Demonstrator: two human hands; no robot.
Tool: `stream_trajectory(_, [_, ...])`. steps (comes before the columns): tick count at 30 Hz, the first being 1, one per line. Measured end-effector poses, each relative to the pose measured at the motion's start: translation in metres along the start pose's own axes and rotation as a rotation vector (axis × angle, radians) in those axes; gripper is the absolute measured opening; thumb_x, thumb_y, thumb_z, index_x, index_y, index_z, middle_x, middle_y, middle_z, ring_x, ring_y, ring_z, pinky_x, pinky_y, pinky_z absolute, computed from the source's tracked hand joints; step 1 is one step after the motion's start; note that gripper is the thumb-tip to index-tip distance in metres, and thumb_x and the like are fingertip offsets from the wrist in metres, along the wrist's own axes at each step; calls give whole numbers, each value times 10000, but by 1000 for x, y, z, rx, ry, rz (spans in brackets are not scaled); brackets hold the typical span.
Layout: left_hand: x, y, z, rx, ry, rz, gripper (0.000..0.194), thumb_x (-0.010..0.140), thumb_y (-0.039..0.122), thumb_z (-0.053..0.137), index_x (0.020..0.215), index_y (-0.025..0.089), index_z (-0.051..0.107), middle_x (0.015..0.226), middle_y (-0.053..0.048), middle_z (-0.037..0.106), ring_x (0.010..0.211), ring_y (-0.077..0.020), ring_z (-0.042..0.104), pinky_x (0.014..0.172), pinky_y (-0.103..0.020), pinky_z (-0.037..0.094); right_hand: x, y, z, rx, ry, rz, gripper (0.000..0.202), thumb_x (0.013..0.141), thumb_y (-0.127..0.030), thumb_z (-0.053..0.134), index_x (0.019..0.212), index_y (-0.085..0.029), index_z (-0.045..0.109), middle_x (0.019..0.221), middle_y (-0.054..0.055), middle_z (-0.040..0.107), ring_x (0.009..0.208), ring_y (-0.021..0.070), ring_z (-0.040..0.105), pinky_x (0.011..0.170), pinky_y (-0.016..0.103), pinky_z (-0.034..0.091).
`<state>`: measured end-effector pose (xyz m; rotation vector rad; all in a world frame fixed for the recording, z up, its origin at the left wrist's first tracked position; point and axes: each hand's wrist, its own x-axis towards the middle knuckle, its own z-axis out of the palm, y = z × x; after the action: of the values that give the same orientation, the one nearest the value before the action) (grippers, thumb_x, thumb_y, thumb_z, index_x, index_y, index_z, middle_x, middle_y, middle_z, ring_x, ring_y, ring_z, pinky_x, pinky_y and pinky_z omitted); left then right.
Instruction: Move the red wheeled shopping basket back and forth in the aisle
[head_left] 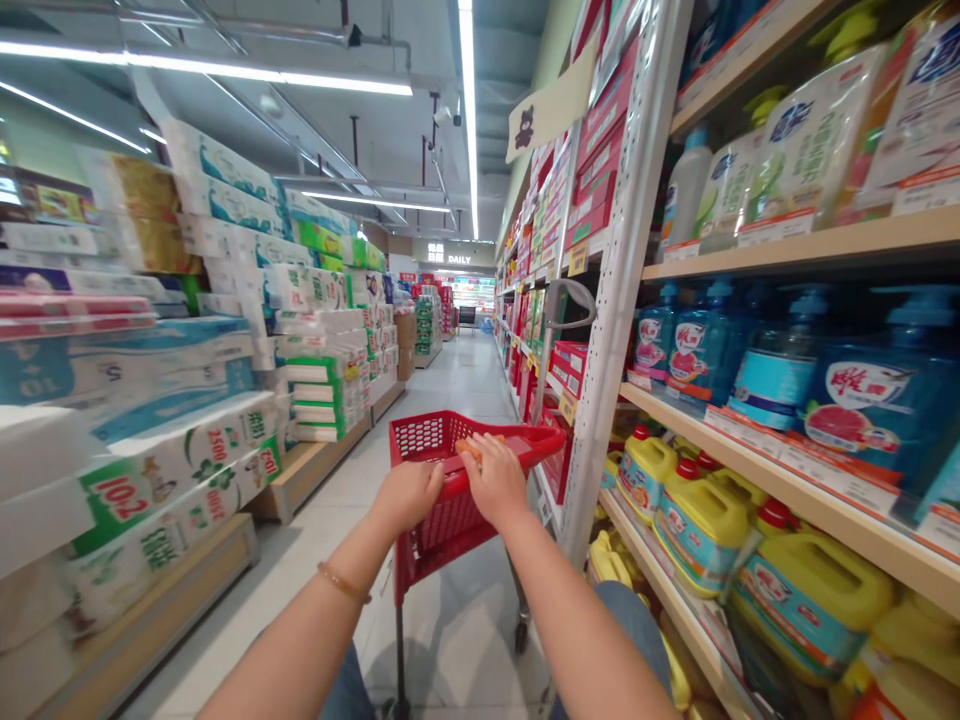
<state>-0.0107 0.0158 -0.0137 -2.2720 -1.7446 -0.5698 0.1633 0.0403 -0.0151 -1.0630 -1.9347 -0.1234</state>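
A red plastic shopping cart [442, 530] with perforated basket walls stands in front of me in the aisle. My left hand [409, 493] is closed on the near left part of its handle, and a thin amber-coloured bangle [341, 585] circles that wrist. My right hand [496, 482] grips the handle farther to the right, fingers curled over it. A bit of orange [472, 450] shows by the right fingertips; I cannot make out what it is. Most of the basket's inside is hidden by my hands and the rim.
Packs of tissue paper [180, 480] are piled on low platforms to the left. Close on the right, a shelf rack [615, 290] carries blue pump bottles [690, 345] and yellow jugs [701, 525]. The tiled floor [461, 375] runs ahead between them. Another cart [466, 317] stands far off.
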Motion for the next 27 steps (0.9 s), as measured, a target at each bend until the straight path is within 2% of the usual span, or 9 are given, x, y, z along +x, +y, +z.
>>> stream_trajectory(3, [0, 1, 10, -187, 56, -2, 516, 969, 312, 179, 694, 177, 595, 749, -76, 687, 726, -177, 623, 675, -295, 427, 1, 9, -3, -26, 32, 86, 382, 985, -340, 381, 1212, -159, 629, 1271, 92, 617, 1248, 219, 499, 1077, 401, 324])
stream_trajectory(5, [3, 7, 20, -184, 133, -21, 502, 956, 290, 187, 687, 172, 594, 733, -85, 678, 719, -182, 610, 688, -307, 426, -3, 4, 1, -41, 41, 97, 373, 978, -330, 399, 1211, -151, 629, 1276, 102, 613, 1260, 226, 488, 1083, 417, 313])
stream_trajectory(8, [7, 19, 32, -138, 212, -48, 486, 938, 249, 200, 678, 162, 601, 716, -105, 673, 701, -193, 606, 699, -328, 428, -12, -6, 7, -19, 50, 40, 355, 966, -309, 427, 1219, -150, 619, 1274, 94, 615, 1274, 214, 472, 1101, 414, 297])
stream_trajectory(11, [7, 24, 38, -164, 235, -30, 483, 945, 258, 194, 713, 167, 608, 739, -103, 675, 725, -197, 615, 729, -334, 444, -18, -2, 3, 47, 36, -38, 343, 962, -301, 430, 1220, -175, 618, 1254, 74, 630, 1247, 194, 498, 1093, 394, 323])
stream_trajectory(14, [3, 18, 39, -321, 237, 52, 474, 966, 313, 175, 827, 178, 608, 839, -89, 673, 818, -198, 614, 785, -338, 466, -17, 15, -7, 85, 22, -52, 344, 967, -306, 412, 1210, -192, 627, 1236, 66, 641, 1233, 193, 513, 1080, 396, 347])
stream_trajectory(18, [2, 8, 47, -477, 229, 106, 448, 978, 343, 163, 916, 199, 582, 911, -58, 650, 885, -184, 585, 861, -352, 462, -11, 29, -11, 45, 64, 48, 362, 975, -297, 388, 1205, -161, 632, 1244, 90, 634, 1246, 207, 505, 1073, 410, 353])
stream_trajectory(20, [6, 10, 54, -458, 264, 78, 451, 976, 333, 153, 858, 198, 567, 851, -53, 631, 836, -182, 573, 842, -355, 459, -9, 22, -6, 9, 81, 95, 353, 972, -288, 397, 1184, -151, 644, 1230, 102, 641, 1225, 220, 524, 1062, 412, 360])
stream_trajectory(23, [14, 16, 60, -446, 294, 66, 453, 967, 314, 150, 817, 196, 561, 817, -64, 625, 800, -186, 572, 815, -356, 460, -11, -1, 7, -45, 77, 107, 325, 958, -293, 438, 1143, -150, 664, 1187, 113, 663, 1182, 241, 555, 1048, 417, 368])
stream_trajectory(27, [16, 10, 57, -524, 217, 145, 447, 964, 338, 182, 868, 189, 592, 873, -86, 655, 829, -189, 594, 824, -347, 471, -21, -21, 14, -73, 71, 31, 332, 926, -299, 500, 1184, -139, 636, 1215, 122, 645, 1192, 264, 539, 1064, 434, 349])
